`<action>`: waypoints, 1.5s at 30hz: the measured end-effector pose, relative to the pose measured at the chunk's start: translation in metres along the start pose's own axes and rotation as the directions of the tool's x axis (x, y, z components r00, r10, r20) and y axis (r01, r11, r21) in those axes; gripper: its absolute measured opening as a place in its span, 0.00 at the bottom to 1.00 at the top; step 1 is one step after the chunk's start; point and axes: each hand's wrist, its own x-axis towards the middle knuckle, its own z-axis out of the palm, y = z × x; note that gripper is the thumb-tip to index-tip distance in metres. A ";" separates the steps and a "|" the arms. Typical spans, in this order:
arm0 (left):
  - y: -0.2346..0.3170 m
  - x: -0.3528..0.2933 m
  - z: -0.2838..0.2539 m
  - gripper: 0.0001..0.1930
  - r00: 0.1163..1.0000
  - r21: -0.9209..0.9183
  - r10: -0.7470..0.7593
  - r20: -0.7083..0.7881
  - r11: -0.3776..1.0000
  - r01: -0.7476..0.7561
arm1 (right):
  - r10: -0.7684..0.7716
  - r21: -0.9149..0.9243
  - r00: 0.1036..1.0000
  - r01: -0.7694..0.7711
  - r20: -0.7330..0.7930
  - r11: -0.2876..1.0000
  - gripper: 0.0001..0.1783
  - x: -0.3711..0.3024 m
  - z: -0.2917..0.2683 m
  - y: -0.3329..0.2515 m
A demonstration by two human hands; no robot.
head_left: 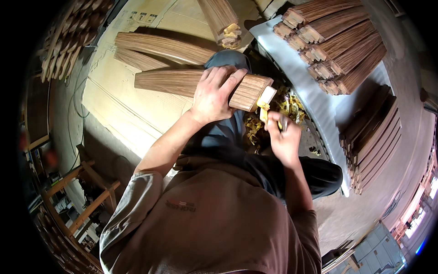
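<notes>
Curved wooden piece (166, 82) laid across the person's knee (229, 58), both hands on the work.
The left hand (218, 91) has its grip wrapped over the piece; the right hand (285, 139) pinches a yellow strip (263, 114) at its right end, perhaps with a slim tool too, though blur obscures this. Yellow scraps (293, 107) lie beneath; similar pieces (159, 44) rest on cardboard (107, 107), and a stack (340, 39) sits on a pale sheet (321, 112).

A brown-grained wooden piece (175, 83) is lying toward twelve o'clock — pale end (269, 94) pointing to three, yellow film (263, 105) clinging there.
</notes>
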 end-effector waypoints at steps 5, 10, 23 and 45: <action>0.000 -0.001 0.002 0.41 0.999 0.019 0.017 -0.032 1.000 -0.016 | -0.418 0.335 0.907 0.379 0.052 0.863 0.06 -0.039 -0.034 -0.026; -0.002 -0.001 -0.003 0.45 0.999 0.007 -0.007 0.032 1.000 0.006 | -0.151 0.304 0.941 0.245 -0.302 0.921 0.08 -0.033 -0.058 -0.044; 0.000 -0.002 -0.008 0.46 0.999 0.029 0.010 0.037 1.000 -0.011 | 0.222 0.648 0.975 -0.189 0.031 0.738 0.07 0.003 0.022 -0.024; -0.003 -0.006 -0.005 0.47 1.000 0.042 0.010 0.019 0.999 -0.011 | 0.036 0.803 0.999 0.005 -0.032 0.596 0.07 -0.004 0.004 -0.041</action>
